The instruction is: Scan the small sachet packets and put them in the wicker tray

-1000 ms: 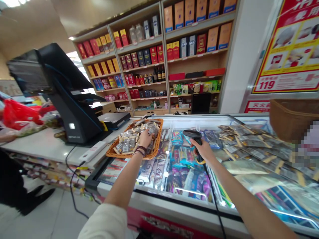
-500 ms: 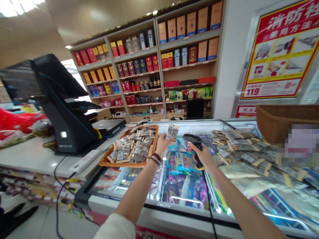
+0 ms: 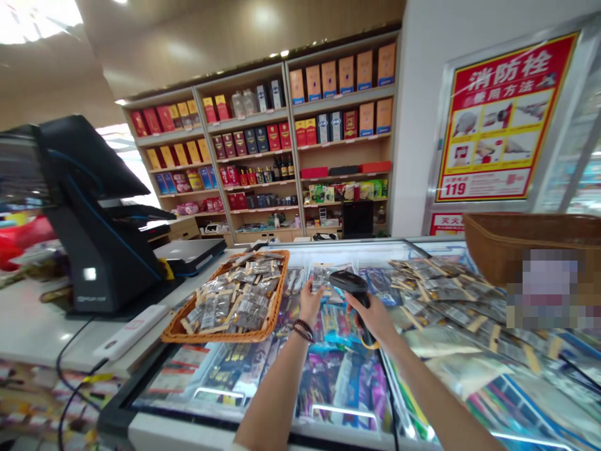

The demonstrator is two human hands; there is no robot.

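Note:
My left hand (image 3: 310, 305), with beaded bands at the wrist, grips a small clear packet (image 3: 322, 274) over the glass-topped freezer. Close to its right, my right hand (image 3: 370, 314) is wrapped round the handle of a black barcode scanner (image 3: 350, 282), whose head points left at the packet. An orange wicker basket (image 3: 278, 299) full of similar packets (image 3: 256, 307) sits left of my left hand. Beyond my right hand lies a spread heap of such packets (image 3: 451, 288) on the glass.
A black checkout terminal (image 3: 94, 232), a flat scale (image 3: 192, 254) and a white power strip (image 3: 132, 331) stand on the left counter (image 3: 28, 335). At right is a brown basket (image 3: 498, 250). Coloured packages (image 3: 338, 376) lie under the freezer glass. Stocked shelves (image 3: 291, 113) rise behind.
My left hand has brought the packet beside the scanner's head, which now partly overlaps it. The view has shifted, so the basket and freezer sit further left and lower.

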